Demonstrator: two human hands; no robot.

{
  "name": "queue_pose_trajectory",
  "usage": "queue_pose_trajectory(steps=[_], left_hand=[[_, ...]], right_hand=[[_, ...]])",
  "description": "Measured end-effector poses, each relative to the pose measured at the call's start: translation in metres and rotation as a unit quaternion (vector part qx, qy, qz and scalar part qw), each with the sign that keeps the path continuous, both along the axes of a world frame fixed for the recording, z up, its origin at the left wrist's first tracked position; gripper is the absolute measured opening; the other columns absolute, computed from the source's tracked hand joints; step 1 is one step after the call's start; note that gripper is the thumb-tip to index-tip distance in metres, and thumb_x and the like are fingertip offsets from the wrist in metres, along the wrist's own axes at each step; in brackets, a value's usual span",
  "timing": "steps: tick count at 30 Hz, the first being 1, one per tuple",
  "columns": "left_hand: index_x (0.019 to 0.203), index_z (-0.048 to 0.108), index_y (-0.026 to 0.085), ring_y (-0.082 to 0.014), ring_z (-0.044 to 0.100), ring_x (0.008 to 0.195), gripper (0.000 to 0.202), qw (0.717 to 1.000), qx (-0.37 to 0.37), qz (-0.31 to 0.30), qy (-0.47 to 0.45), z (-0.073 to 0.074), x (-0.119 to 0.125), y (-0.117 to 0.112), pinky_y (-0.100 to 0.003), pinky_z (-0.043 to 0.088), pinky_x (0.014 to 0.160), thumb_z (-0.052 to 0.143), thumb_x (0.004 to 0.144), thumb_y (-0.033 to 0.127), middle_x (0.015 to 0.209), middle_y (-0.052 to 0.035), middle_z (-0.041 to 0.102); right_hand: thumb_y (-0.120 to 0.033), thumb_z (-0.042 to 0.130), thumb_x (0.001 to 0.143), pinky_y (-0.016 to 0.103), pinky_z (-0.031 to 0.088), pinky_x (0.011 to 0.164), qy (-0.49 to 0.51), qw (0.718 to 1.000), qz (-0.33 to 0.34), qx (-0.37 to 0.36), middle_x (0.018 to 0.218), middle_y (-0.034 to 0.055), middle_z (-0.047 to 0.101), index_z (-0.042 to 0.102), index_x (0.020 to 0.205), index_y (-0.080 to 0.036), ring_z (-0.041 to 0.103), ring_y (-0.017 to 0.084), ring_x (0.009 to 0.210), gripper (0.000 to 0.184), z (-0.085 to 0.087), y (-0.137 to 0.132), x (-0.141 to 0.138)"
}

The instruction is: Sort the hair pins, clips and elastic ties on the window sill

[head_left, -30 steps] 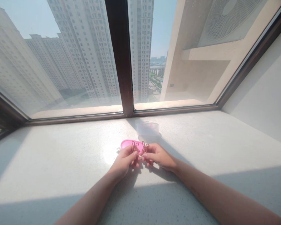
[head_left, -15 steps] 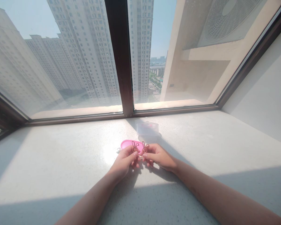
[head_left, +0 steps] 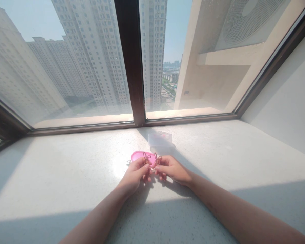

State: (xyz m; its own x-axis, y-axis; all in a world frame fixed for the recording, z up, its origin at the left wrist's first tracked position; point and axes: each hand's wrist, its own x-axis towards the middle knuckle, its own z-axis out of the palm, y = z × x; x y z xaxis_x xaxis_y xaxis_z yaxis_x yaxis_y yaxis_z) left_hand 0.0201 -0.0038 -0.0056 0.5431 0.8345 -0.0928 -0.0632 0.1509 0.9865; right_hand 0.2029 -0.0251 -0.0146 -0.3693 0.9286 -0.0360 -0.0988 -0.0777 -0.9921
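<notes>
Thumb and fingers of my left hand (head_left: 134,174) pinch a brown looped cord (head_left: 145,157), its loops standing up like small ears. A matching brown looped cord (head_left: 157,158) is pinched in my right hand (head_left: 175,170). Both hands are close together, with a narrow gap between the thumbs. Whether the two cords join below is hidden by my fingers. Just behind them lies a pink oval tray (head_left: 140,155), its near part covered by my left hand. Some small shiny thing (head_left: 128,162), too small to name, lies at the tray's left end.
A translucent plastic box (head_left: 160,139) with a bit of pink in it stands behind the tray. All this rests on a pale speckled sill (head_left: 66,169), crossed by sun and shadow. Dark window frames (head_left: 138,124) bound the back, and a white wall (head_left: 287,95) the right.
</notes>
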Motion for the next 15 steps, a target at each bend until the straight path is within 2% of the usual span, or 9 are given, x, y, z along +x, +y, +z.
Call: queue_pose_trajectory(steps=[15], left_hand=[[0.084, 0.056, 0.014, -0.0083, 0.056, 0.05, 0.016, 1.0, 0.01, -0.004, -0.001, -0.0019, -0.0011, 0.0003, -0.017, 0.039, 0.043, 0.055, 0.088, 0.029, 0.067, -0.0005, 0.059]], right_hand=[[-0.03, 0.066, 0.081, 0.017, 0.041, 0.042, 0.001, 1.0, 0.003, 0.0, 0.071, 0.0035, 0.064, 0.063, 0.085, -0.012, 0.057, 0.008, 0.049, 0.019, 0.0001, 0.0005, 0.0001]])
